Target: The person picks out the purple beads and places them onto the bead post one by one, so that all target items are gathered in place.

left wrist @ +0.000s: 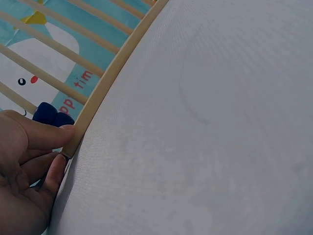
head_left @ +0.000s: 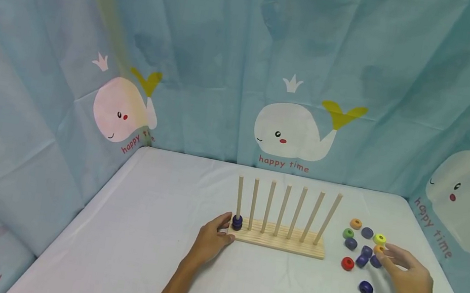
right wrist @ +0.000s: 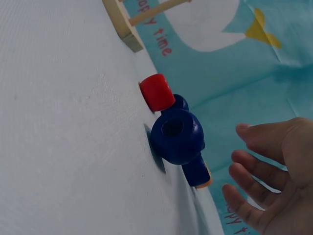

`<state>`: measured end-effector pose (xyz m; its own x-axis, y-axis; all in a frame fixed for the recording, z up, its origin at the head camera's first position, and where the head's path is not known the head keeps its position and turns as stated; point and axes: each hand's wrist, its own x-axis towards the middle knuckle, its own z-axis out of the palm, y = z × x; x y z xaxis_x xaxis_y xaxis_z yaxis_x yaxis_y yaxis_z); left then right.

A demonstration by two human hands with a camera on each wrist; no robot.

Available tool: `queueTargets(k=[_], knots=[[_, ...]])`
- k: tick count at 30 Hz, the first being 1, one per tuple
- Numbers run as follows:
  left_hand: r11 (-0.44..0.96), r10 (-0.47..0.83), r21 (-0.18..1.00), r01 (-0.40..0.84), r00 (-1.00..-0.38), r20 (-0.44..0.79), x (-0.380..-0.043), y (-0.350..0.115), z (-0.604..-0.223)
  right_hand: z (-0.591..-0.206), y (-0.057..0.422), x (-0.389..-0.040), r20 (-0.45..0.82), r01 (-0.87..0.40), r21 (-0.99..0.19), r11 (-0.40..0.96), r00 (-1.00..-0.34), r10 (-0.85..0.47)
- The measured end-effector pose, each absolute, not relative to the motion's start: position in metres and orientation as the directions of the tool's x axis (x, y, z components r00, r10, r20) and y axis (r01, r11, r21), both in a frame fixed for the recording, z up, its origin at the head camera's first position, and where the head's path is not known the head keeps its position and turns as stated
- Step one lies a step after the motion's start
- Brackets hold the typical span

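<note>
A wooden peg rack (head_left: 279,245) with a row of upright pegs stands on the table. Dark blue beads (head_left: 237,222) are threaded on its leftmost peg. My left hand (head_left: 209,241) grips the left end of the rack's base, thumb along the front edge, as the left wrist view also shows. Over the loose beads at the right, my right hand (head_left: 412,282) has its thumb and fingers spread apart, nothing between them. Its fingertips overlap an orange bead (head_left: 378,249) in the head view. The right wrist view shows a dark blue bead (right wrist: 177,136) and a red bead (right wrist: 157,92) beside that hand.
Around the right hand lie several more beads, among them a yellow bead (head_left: 379,239), a green bead (head_left: 348,233) and another orange bead (head_left: 356,223). The nearest is a dark blue bead (head_left: 366,288). A whale-print curtain (head_left: 211,61) surrounds the white table (head_left: 133,233).
</note>
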<state>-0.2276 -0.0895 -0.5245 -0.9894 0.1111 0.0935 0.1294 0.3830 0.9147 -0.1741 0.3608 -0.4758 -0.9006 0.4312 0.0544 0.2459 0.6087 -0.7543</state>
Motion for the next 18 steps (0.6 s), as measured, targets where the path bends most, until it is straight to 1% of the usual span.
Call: queueTargets(k=[9, 18], knots=[[0.402, 0.103, 0.908, 0.116, -0.991, 0.08, -0.2268, -0.0892, -0.5245, -0.4784, 0.3667, -0.1782, -0.028, 0.322, -0.693, 0.644, -0.906, 0.423], [0.399, 0.113, 0.908, 0.125, -0.99, 0.086, -0.227, -0.0892, -0.5248, -0.4826, 0.369, -0.1795, -0.044, 0.314, -0.662, 0.68, -0.923, 0.383]])
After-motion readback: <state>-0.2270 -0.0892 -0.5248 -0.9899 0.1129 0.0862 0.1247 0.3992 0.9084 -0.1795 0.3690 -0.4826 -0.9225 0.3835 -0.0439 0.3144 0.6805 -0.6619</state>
